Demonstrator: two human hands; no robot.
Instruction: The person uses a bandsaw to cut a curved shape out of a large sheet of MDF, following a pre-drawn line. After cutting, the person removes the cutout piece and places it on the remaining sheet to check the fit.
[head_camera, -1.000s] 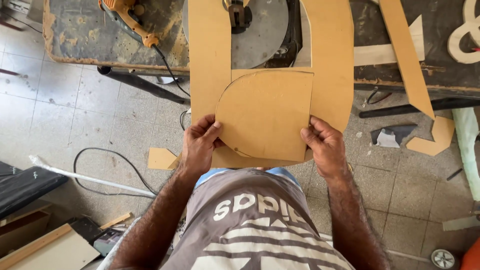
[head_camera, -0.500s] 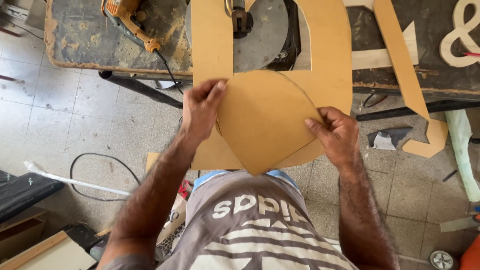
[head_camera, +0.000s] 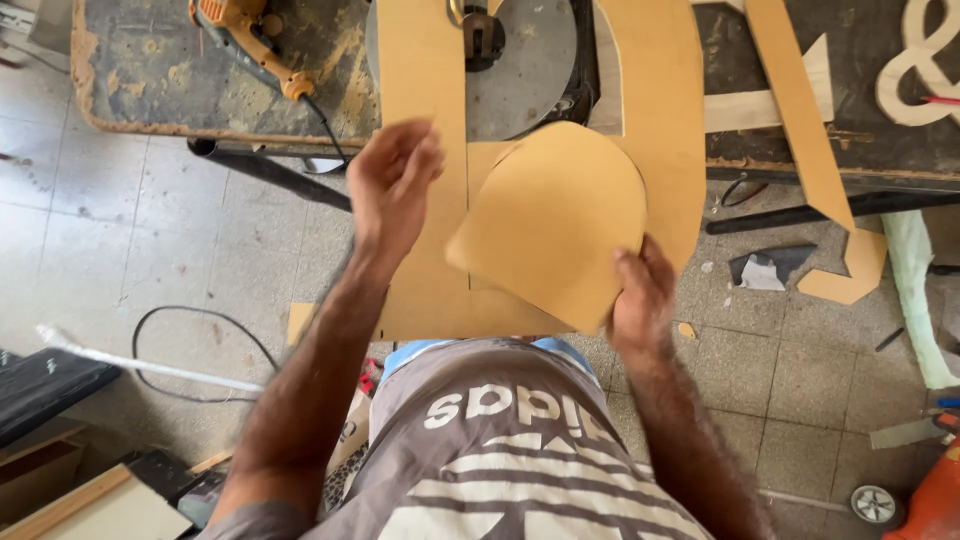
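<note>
**Cut-out held over the board**

The right hand (head_camera: 640, 300) grips the rounded cut-out (head_camera: 555, 225) at its 5 o'clock corner, tilted above the board (head_camera: 430, 270). The left hand (head_camera: 390, 185), blurred, hangs loose and holds nothing, at 9 o'clock from the cut-out, over the board's left arm. The saw table (head_camera: 520, 70) sits at 12 o'clock.

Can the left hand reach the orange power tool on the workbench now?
Probably yes: the left hand is free and raised just below the orange power tool, with nothing between them. The right hand holds the rounded board piece.
</note>
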